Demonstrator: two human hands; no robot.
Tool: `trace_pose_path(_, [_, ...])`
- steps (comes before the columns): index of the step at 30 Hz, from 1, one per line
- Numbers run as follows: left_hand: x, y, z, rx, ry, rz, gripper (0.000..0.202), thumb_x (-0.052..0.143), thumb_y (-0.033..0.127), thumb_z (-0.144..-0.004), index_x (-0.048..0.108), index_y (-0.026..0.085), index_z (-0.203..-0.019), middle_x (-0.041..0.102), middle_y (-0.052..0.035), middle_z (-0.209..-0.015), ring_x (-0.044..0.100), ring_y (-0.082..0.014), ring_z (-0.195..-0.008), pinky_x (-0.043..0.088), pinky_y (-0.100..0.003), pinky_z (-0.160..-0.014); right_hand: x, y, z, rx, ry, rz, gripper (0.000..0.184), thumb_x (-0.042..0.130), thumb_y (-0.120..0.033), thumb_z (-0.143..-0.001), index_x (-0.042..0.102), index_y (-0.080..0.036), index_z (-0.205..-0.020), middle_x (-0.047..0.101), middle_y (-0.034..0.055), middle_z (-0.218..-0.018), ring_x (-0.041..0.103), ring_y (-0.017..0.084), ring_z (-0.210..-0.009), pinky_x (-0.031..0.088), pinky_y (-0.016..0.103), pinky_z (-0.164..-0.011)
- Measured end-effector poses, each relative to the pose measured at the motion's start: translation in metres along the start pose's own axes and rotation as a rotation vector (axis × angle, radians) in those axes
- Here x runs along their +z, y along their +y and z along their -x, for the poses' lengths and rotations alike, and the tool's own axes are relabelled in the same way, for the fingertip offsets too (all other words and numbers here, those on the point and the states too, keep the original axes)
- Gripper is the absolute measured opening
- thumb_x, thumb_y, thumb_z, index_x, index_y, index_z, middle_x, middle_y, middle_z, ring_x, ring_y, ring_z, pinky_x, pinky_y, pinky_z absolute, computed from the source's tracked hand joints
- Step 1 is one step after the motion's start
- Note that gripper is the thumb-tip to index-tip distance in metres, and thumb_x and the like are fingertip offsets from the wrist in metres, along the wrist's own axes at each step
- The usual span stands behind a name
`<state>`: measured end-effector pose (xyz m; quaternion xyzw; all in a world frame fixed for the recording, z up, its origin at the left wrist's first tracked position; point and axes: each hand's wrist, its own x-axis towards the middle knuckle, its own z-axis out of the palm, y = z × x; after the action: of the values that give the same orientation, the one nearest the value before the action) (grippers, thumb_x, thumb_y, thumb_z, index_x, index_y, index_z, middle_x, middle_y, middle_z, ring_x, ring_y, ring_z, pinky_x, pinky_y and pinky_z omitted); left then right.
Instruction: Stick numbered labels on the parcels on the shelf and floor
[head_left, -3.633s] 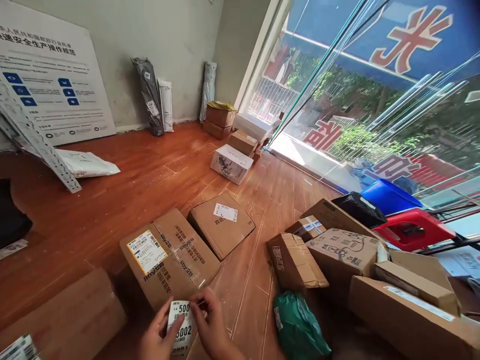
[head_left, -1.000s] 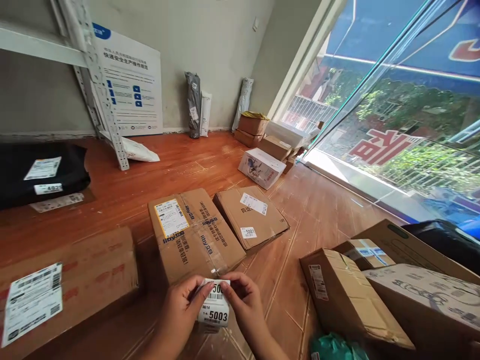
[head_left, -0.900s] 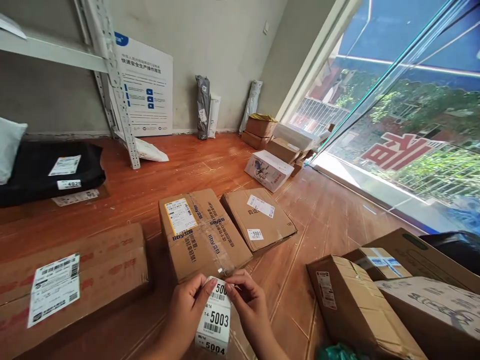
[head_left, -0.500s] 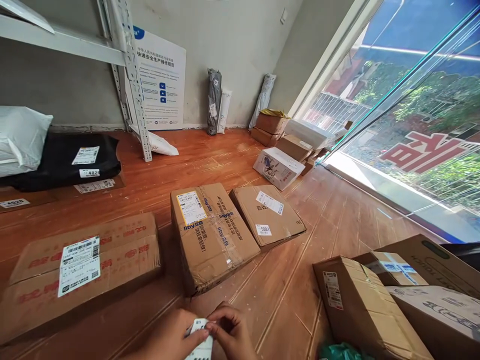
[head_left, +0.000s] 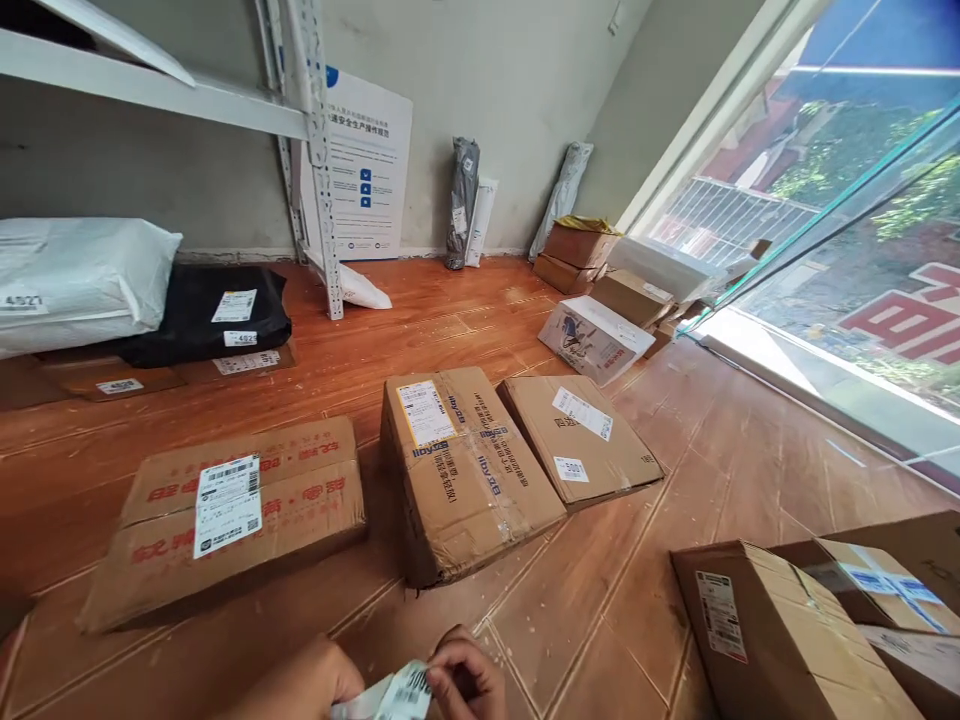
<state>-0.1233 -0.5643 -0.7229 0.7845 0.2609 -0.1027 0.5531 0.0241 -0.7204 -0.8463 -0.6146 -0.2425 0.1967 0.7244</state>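
At the bottom of the view, my left hand (head_left: 311, 682) is closed on a strip of white number labels (head_left: 405, 694). My right hand (head_left: 471, 676) pinches the top corner of the front label between thumb and fingertips. Part of a printed number and a barcode show on it. Just beyond my hands lies a taped carton with blue print (head_left: 472, 480), a yellow-edged shipping label on its top. Touching its right side is another carton (head_left: 577, 435) bearing two white labels. A long carton with red print (head_left: 232, 505) lies to the left.
Several cartons (head_left: 787, 625) stand at the lower right. A metal shelf (head_left: 150, 95) rises at the left, with a white parcel (head_left: 90, 280) and a black parcel (head_left: 217, 320) beneath. More boxes (head_left: 596, 340) lie by the glass door (head_left: 885, 300). Wrapped tubes (head_left: 463, 205) lean on the wall.
The view has swung left, so the boxes appear further right. The label strip has tilted between my hands, and its front label now shows part of a number.
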Motion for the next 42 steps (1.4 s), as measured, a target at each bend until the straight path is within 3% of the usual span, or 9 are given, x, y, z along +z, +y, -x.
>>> trace_pose_path(5, [-0.018, 0.007, 0.007, 0.209, -0.258, -0.027, 0.045, 0.059, 0.03, -0.078, 0.029, 0.018, -0.046, 0.018, 0.0068, -0.043, 0.018, -0.0087, -0.042, 0.013, -0.028, -0.045, -0.042, -0.005, -0.041, 0.449, 0.288, 0.023, 0.047, 0.087, -0.056, -0.047, 0.069, -0.02, -0.073, 0.068, 0.0008, -0.071, 0.061, 0.014, -0.064, 0.052, 0.023, -0.058])
trace_pose_path(10, [-0.036, -0.003, 0.014, 0.551, -0.126, -0.069, 0.061, 0.025, 0.068, -0.091, 0.025, 0.022, -0.052, 0.03, 0.0031, -0.048, 0.031, -0.0154, -0.05, 0.024, -0.031, -0.053, -0.051, -0.001, -0.077, 0.628, 0.421, -0.179, 0.057, 0.092, -0.043, -0.029, 0.063, -0.02, -0.073, 0.066, -0.0034, -0.068, 0.063, 0.011, -0.063, 0.055, 0.02, -0.059])
trace_pose_path(16, [-0.069, 0.001, 0.044, 0.733, 0.022, -0.733, 0.059, 0.013, 0.042, -0.1, 0.059, 0.024, -0.067, 0.065, -0.0044, -0.066, 0.056, -0.0183, -0.064, 0.036, -0.035, -0.061, -0.077, 0.008, -0.084, 0.669, 0.437, -0.124, 0.051, 0.087, -0.04, -0.029, 0.058, -0.023, -0.067, 0.069, 0.0018, -0.075, 0.068, 0.02, -0.067, 0.059, 0.033, -0.06])
trace_pose_path(20, [-0.079, -0.015, 0.073, 0.642, 0.077, -0.753, 0.042, 0.031, 0.036, -0.1, 0.067, 0.026, -0.084, 0.067, -0.0033, -0.073, 0.059, -0.0192, -0.071, 0.037, -0.035, -0.064, -0.078, -0.002, -0.089, 0.671, 0.297, 0.017, 0.042, 0.077, -0.052, -0.046, 0.061, -0.024, -0.072, 0.07, 0.0078, -0.084, 0.068, 0.024, -0.08, 0.058, 0.038, -0.068])
trace_pose_path(25, [-0.08, -0.043, 0.077, 0.521, 0.228, -0.357, 0.062, 0.014, 0.046, -0.1, 0.066, 0.02, -0.078, 0.066, -0.0063, -0.071, 0.059, -0.0176, -0.07, 0.04, -0.031, -0.067, -0.01, -0.049, -0.041, 0.841, -0.226, 0.152, 0.048, 0.07, -0.068, -0.06, 0.066, -0.022, -0.075, 0.069, 0.0121, -0.081, 0.066, 0.025, -0.07, 0.052, 0.035, -0.056])
trace_pose_path(30, [-0.081, -0.054, 0.057, 0.573, 0.354, -0.102, 0.055, 0.028, 0.049, -0.1, 0.058, 0.016, -0.067, 0.056, -0.0019, -0.064, 0.05, -0.0114, -0.061, 0.035, -0.024, -0.059, 0.088, -0.119, -0.032, 0.262, -0.923, 0.295, 0.075, 0.075, -0.052, -0.071, 0.05, -0.029, -0.137, 0.049, 0.0119, -0.144, 0.047, 0.03, -0.129, 0.045, 0.041, -0.099])
trace_pose_path(32, [-0.083, -0.056, 0.054, 0.545, 0.346, -0.07, 0.055, 0.03, 0.048, -0.1, 0.053, 0.015, -0.062, 0.051, -0.0006, -0.063, 0.048, -0.0108, -0.061, 0.034, -0.024, -0.061, 0.121, -0.13, -0.047, 0.25, -0.845, 0.339, 0.059, 0.065, -0.049, -0.082, 0.049, -0.027, -0.135, 0.057, 0.0116, -0.131, 0.057, 0.024, -0.113, 0.048, 0.036, -0.091])
trace_pose_path(36, [-0.089, -0.062, 0.053, 0.252, 0.387, 0.187, 0.053, 0.035, 0.053, -0.096, 0.046, 0.016, -0.059, 0.046, 0.0006, -0.062, 0.045, -0.0116, -0.061, 0.033, -0.026, -0.06, 0.165, -0.123, -0.065, 0.485, -0.769, 0.208, 0.042, 0.073, -0.057, -0.071, 0.062, -0.019, -0.082, 0.06, 0.0004, -0.071, 0.052, 0.012, -0.063, 0.045, 0.025, -0.058])
trace_pose_path(42, [-0.089, -0.066, 0.042, 0.019, 0.333, 0.858, 0.054, 0.077, 0.054, -0.062, 0.061, 0.016, -0.096, 0.067, -0.0022, -0.09, 0.06, -0.0167, -0.082, 0.046, -0.028, -0.074, 0.19, -0.11, -0.061, 0.713, -0.64, 0.049, 0.052, 0.086, -0.056, -0.051, 0.063, -0.016, -0.076, 0.062, -0.0015, -0.064, 0.05, 0.009, -0.057, 0.041, 0.023, -0.055])
